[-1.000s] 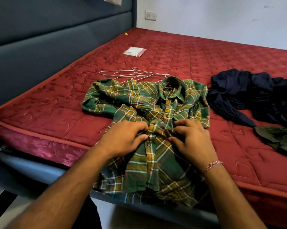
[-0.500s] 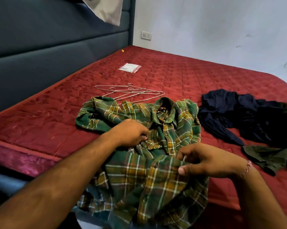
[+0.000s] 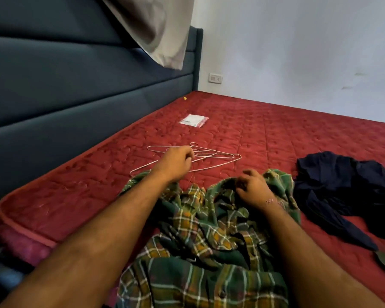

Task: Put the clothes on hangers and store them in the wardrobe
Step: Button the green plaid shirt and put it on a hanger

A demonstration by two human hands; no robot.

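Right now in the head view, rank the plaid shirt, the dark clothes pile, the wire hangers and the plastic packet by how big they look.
1. plaid shirt, though nearest the camera
2. dark clothes pile
3. wire hangers
4. plastic packet

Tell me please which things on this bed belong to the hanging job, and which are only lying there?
For the job:
- wire hangers, left hand reaching them
- green plaid shirt, right hand holding its collar area
- dark clothes

Lying about:
- small plastic packet
- tiny yellow thing beside the headboard
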